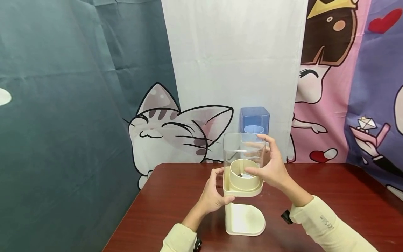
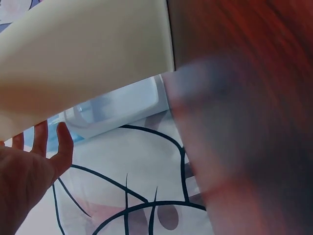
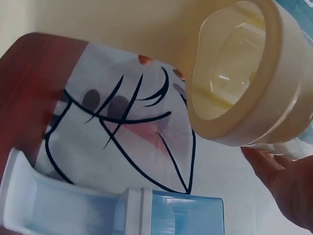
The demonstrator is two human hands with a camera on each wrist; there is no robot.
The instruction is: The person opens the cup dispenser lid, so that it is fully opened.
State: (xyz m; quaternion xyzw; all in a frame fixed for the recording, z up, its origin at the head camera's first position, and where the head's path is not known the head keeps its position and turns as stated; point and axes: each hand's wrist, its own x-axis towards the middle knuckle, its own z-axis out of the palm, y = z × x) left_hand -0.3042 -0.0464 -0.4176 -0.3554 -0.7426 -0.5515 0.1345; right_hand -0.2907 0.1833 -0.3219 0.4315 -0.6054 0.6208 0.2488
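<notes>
A cream gravity pet feeder (image 1: 247,218) stands at the table's near middle, its rounded tray toward me. On its upper collar sits a clear tank (image 1: 229,148), with a round cream ring (image 1: 244,182) showing inside or through it. My left hand (image 1: 209,196) grips the feeder's left side at collar height, thumb in front and fingers behind. From the right, my right hand (image 1: 274,168) holds the clear tank, its thumb near the ring and index finger at the upper edge. In the right wrist view, the cream ring (image 3: 274,98) is close up, with the tank beyond it.
Behind the held feeder stands a similar one with a blue tank (image 1: 255,117), its white base visible in the right wrist view. The dark red table (image 1: 176,206) ends at printed cloth backdrops (image 1: 236,52) with a cartoon cat.
</notes>
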